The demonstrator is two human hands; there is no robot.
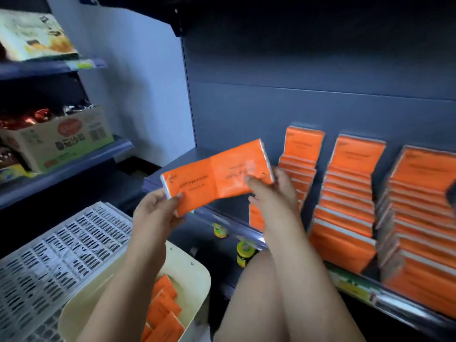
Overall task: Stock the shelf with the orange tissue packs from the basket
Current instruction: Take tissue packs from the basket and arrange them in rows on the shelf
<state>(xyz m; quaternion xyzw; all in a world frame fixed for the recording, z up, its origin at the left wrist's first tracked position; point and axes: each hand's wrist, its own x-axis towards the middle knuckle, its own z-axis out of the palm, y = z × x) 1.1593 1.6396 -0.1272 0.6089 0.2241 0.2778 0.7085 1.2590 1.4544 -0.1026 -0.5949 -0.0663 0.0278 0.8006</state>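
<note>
Both hands hold one orange tissue pack [217, 176] flat in the air in front of the dark shelf [177, 161]. My left hand [154, 209] grips its left end and my right hand [272, 193] grips its right end. Three rows of orange packs stand on the shelf: a left row [299, 154], a middle row [345, 201] and a right row [419, 218]. Below my left forearm, the cream basket [195, 275] still contains several orange packs [164, 309]. The shelf space left of the rows is bare.
A white slotted crate [56, 255] lies at lower left beside the basket. Left-hand shelves carry a cardboard carton of snacks [61, 139] and a boxed product [32, 35]. Small yellow-lidded jars [244, 253] sit on the shelf below. A clear price rail [237, 220] fronts the shelf.
</note>
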